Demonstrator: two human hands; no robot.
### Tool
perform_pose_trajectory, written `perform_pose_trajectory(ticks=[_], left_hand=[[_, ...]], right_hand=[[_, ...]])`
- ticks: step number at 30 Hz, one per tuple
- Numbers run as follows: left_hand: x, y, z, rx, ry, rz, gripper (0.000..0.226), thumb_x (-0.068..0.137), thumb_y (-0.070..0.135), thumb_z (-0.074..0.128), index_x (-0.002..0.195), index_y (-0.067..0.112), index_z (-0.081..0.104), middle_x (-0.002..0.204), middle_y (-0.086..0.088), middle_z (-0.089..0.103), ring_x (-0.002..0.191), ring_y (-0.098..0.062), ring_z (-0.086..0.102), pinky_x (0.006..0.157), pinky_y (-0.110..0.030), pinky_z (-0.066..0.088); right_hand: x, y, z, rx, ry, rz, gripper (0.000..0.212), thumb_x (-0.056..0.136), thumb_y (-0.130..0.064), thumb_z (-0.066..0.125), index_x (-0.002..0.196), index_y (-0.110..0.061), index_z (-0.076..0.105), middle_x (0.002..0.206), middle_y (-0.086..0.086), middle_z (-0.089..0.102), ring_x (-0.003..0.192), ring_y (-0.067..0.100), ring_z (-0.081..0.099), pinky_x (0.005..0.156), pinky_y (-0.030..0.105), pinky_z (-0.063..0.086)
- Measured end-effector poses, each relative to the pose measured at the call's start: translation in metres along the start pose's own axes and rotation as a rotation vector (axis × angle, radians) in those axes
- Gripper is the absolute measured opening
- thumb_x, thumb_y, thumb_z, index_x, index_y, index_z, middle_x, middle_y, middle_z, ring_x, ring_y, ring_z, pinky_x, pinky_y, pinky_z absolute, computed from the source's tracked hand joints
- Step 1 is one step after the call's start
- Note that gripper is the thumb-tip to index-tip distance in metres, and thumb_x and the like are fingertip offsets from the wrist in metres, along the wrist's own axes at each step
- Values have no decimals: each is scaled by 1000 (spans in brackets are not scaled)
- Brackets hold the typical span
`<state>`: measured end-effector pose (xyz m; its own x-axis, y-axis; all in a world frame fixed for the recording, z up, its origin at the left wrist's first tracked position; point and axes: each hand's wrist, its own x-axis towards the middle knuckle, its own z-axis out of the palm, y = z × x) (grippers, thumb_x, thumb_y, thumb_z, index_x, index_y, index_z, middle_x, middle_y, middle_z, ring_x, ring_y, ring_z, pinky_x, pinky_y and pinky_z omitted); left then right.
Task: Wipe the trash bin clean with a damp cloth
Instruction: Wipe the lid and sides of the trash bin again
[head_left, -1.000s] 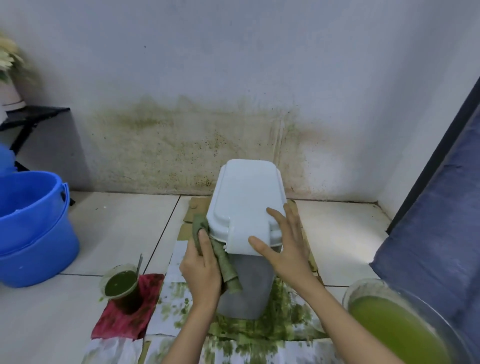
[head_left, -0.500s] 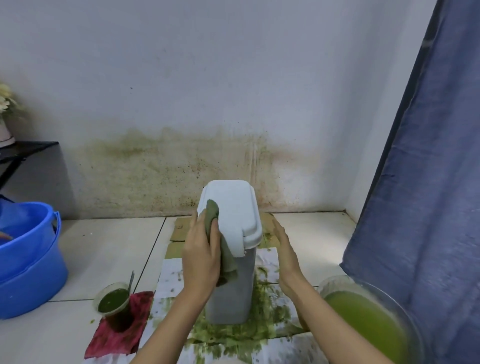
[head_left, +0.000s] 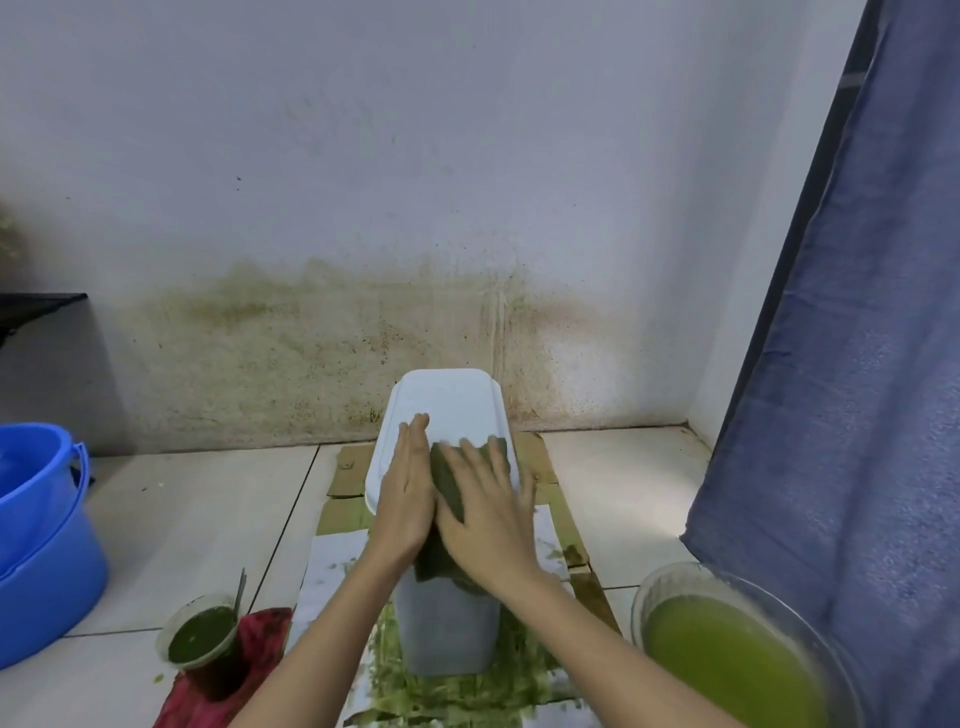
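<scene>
A blue bucket is noted at 9 o'clock and a cup of dark green paste at 7 o'clock. The trash bin stands upright at centre on stained paper, lid closed. The left hand is laid flat on the lid, fingers straight, nothing gripped. The damp cloth is pressed onto the lid under the right hand, fingers spread, not curled. The lid top appears white and is judged largely wiped; the grey body below is judged outstanding, though its condition cannot be told. A bowl of green liquid is noted at 4 o'clock
</scene>
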<state>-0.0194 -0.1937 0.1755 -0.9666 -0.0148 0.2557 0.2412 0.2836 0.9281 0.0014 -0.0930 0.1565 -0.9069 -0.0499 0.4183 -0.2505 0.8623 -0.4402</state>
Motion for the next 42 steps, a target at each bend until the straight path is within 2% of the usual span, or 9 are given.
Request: perform_pose_trajectory(ticks=[6,11,14,20,23,29,36,39,42], left_hand=[[10,-29,1,0,-90,95,74,73,85,8,138,50,10,150,30,4,141,8,-2,120,-33,2],[9,-26,7,365,-70,224,75,83,66,9,149,29,13,153,19,6,140,3,-8,116,-26,-1],[11,-31,6,606,-105,325,76,84,67,14,149,31,12,151,22,3,142,-1,-11,114,-31,3],[9,-34,9,757,-62,326,83,81,71,19,150,25,20,154,16,10,146,-15,-3,115,-36,8],[7,-32,9,780,-62,304,86,79,72,15,150,24,18,156,13,11,146,-15,-3,115,-35,6],[6,-27,11,832,-64,274,91,76,72,9,150,20,19,157,6,16,147,-21,3,115,-38,8],[6,-32,13,820,-30,317,77,82,67,18,146,27,30,154,5,27,146,-26,11,114,-42,15],[5,-32,13,803,-9,342,72,85,64,21,143,27,38,151,3,34,145,-28,17,113,-44,18],[6,-33,14,790,7,364,70,86,67,20,139,28,45,148,1,40,143,-31,22,111,-47,22]], right_hand=[[19,24,18,311,35,234,71,88,-67,19,149,-30,19,159,-11,-5,146,10,-8,120,40,5],[38,71,32,1071,8,689,48,98,-47,34,136,-20,46,135,4,53,122,20,51,107,40,39],[6,75,74,1371,58,787,41,98,-47,37,126,-24,57,125,6,62,112,20,59,99,40,45],[-70,88,155,1167,-179,1326,52,102,-34,30,150,-18,17,152,6,32,135,30,37,107,40,36],[-69,75,165,1354,-85,1490,44,103,-24,33,145,-11,35,141,14,46,118,34,50,95,45,46],[-42,63,121,1262,115,1413,40,102,-19,37,139,-9,44,136,12,52,118,34,52,101,45,45],[-12,56,66,1175,217,754,38,99,-35,44,136,-30,49,131,-14,55,119,6,51,96,26,44],[-8,69,86,1204,74,766,49,92,-60,39,136,-39,46,136,-13,52,124,6,48,106,37,41],[-6,79,98,1247,-13,939,48,94,-58,35,132,-33,52,130,-7,58,117,12,54,101,38,45]])
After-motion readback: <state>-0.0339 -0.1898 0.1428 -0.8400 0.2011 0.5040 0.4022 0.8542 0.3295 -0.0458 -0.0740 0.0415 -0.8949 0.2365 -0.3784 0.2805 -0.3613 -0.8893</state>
